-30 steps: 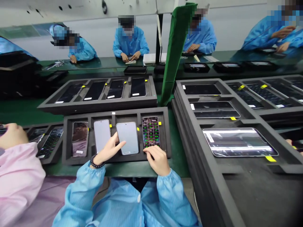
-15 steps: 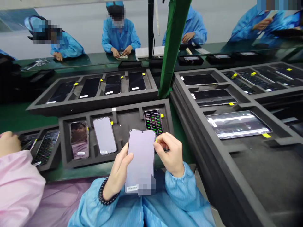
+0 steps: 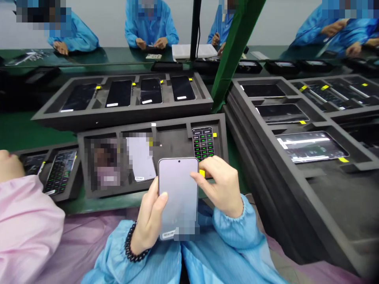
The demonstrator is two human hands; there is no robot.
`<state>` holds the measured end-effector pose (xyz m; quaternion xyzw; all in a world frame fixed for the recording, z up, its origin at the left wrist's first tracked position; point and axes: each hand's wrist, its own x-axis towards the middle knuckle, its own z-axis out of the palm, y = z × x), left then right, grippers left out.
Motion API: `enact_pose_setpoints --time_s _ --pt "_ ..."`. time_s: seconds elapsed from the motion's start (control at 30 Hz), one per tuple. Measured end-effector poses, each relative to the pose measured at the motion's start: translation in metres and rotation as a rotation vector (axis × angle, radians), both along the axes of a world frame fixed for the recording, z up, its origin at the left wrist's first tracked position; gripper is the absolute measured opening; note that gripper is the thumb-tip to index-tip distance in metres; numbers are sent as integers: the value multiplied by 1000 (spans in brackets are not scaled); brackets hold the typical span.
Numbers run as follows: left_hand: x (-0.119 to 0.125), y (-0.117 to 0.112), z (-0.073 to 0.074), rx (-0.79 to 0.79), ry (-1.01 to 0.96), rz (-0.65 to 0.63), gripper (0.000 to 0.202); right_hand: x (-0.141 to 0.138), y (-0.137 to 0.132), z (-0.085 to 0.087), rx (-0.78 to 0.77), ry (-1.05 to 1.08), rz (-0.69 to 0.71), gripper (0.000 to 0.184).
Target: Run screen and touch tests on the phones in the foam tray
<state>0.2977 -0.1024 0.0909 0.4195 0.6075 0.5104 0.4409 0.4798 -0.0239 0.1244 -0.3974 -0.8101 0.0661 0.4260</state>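
Observation:
A smartphone (image 3: 178, 197) with a pale, blank lit screen is held upright in front of me. My left hand (image 3: 151, 215) wraps its left edge, thumb on the front. At the upper right edge, my right hand (image 3: 222, 183) has its thumb over the screen and its other fingers bent, partly hidden behind the edge. A small yellow tab (image 3: 201, 173) shows between that thumb and the fingers. Behind is a black foam tray (image 3: 173, 142) holding a phone with a green-text grid (image 3: 203, 142), a white-screened phone (image 3: 144, 167) and a blurred-out dark phone (image 3: 107, 163).
Another foam tray (image 3: 127, 112) with several dark phones lies farther back. Stacked trays (image 3: 251, 152) stand at my right, beside a green post (image 3: 233, 51). A co-worker's pink sleeve (image 3: 29, 225) is close on my left. Several people in blue work across the bench.
My right thumb has shifted from the phone's edge onto its screen, and more of the yellow tab shows. The camera view has tilted down slightly. My left hand keeps its hold.

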Motion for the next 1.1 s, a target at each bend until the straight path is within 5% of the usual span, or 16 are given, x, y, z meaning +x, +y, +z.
enact_pose_setpoints --time_s 0.3,0.67,1.1 --pt "-5 -1 0 -29 15 90 65 -9 -23 0 405 -7 295 45" --pt "0 -23 28 -61 -131 16 70 -9 -34 13 367 161 315 42" --pt "0 -29 35 -90 -119 42 59 -14 -43 17 387 243 267 52"
